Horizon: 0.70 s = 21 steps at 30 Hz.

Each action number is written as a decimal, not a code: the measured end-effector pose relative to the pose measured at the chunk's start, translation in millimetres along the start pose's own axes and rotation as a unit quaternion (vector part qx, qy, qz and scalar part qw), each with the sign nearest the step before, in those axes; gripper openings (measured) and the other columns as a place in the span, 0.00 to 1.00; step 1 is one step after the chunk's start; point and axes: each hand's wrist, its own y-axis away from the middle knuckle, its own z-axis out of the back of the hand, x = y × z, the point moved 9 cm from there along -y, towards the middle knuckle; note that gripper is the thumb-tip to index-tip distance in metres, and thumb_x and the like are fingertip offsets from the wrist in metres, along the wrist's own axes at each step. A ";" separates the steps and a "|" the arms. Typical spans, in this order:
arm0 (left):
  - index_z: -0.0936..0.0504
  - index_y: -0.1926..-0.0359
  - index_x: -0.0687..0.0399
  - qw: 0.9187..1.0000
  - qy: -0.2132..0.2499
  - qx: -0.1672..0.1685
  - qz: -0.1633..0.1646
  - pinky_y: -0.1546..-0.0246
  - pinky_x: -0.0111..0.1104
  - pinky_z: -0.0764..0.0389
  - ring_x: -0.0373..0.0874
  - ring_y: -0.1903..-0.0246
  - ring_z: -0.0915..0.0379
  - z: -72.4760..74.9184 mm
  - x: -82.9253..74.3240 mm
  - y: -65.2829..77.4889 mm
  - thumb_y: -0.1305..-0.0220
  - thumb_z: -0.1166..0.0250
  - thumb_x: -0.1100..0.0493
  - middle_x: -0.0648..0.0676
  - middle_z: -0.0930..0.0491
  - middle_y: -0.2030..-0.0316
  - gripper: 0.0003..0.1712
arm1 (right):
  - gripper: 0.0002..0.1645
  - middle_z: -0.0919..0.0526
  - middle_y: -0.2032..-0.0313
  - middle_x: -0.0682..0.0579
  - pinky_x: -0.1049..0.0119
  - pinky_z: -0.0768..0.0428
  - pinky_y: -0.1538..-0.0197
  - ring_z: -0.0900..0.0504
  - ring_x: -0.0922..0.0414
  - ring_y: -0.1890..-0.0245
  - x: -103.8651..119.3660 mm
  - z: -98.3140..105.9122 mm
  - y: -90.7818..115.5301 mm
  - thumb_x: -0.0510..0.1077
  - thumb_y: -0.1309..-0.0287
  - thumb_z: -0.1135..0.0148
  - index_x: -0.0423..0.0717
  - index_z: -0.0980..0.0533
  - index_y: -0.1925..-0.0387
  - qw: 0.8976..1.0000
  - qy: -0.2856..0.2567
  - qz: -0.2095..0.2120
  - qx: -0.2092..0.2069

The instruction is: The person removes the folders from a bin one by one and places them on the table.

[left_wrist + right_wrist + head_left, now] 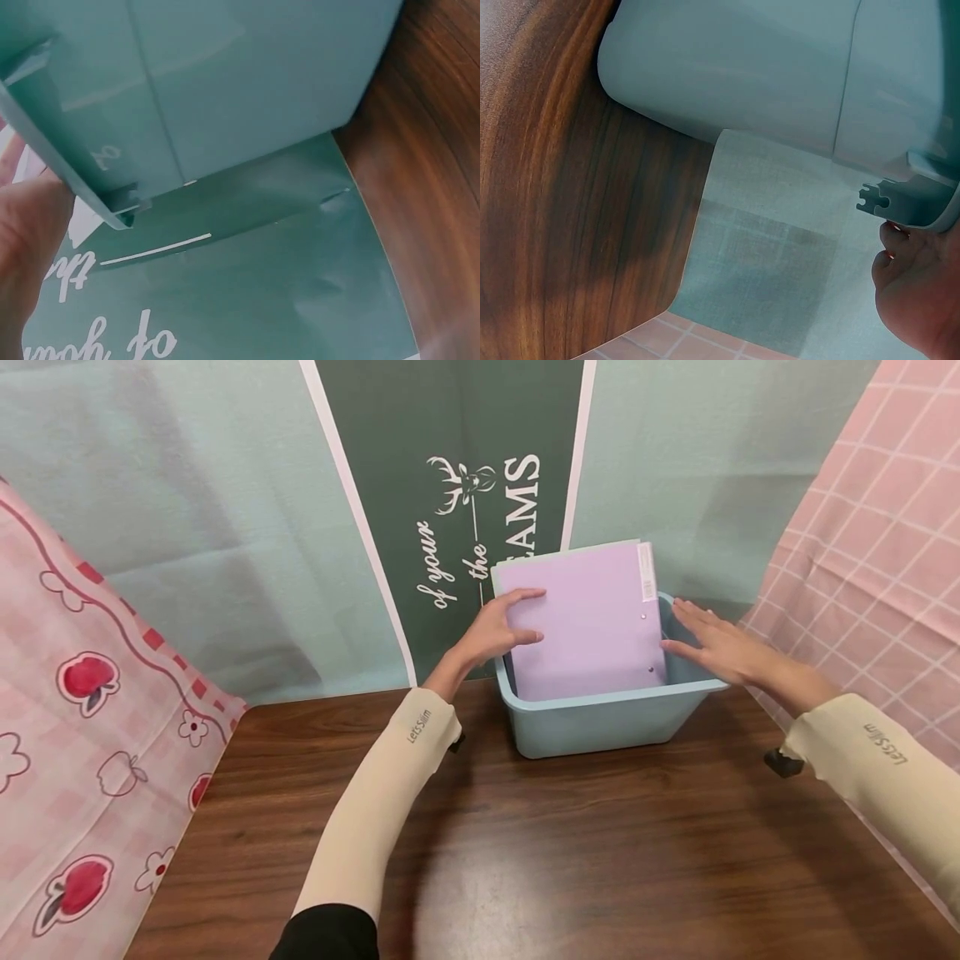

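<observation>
A light purple folder (581, 622) with a white label and two small studs along its right side stands slightly tilted in a light blue plastic bin (600, 722). Behind it, the edge of a pale green sheet or folder (570, 552) shows. My left hand (495, 625) is at the folder's left side, thumb and forefinger apart in front of its face; whether they touch it is unclear. With fingers extended, my right hand (716, 643) is beside the folder's right edge, over the bin's right end. The wrist views show the bin's outer walls (247, 67) (727, 67), with each hand only partly visible.
The bin stands at the back of a brown wooden table (585, 852), against a green hanging cloth (450, 410) with white lettering. Pink patterned cloth (90, 735) hangs at the left and pink checked cloth (877, 527) at the right.
</observation>
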 end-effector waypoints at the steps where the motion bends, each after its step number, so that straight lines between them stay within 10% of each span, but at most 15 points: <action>1: 0.23 0.27 0.49 1.000 0.005 0.012 0.000 0.26 0.33 0.35 0.42 0.26 0.36 -1.4 -1.0 -0.2 0.39 0.23 0.63 0.51 0.27 0.27 0.39 | 0.54 0.64 0.17 0.33 0.32 0.63 0.20 0.63 0.33 0.17 0.4 0.2 0.0 0.68 0.20 0.58 0.37 0.63 0.16 1.000 0.000 0.000 0.000; 10: 0.18 0.30 0.47 0.998 0.007 0.059 0.013 0.34 0.31 0.29 0.41 0.26 0.36 -9.1 0.6 -0.4 0.46 0.20 0.70 0.49 0.24 0.28 0.41 | 0.54 0.64 0.17 0.32 0.37 0.64 0.18 0.63 0.33 0.17 0.5 -0.8 -1.1 0.67 0.19 0.57 0.36 0.63 0.16 1.000 0.002 0.005 0.002; 21: 0.15 0.34 0.49 1.000 -0.029 0.000 -0.002 0.36 0.31 0.24 0.41 0.28 0.31 -9.9 -6.8 1.9 0.48 0.19 0.72 0.49 0.19 0.32 0.39 | 0.54 0.65 0.16 0.34 0.33 0.62 0.20 0.64 0.33 0.17 -2.6 -1.8 0.2 0.68 0.20 0.57 0.38 0.64 0.16 1.000 -0.001 0.003 0.005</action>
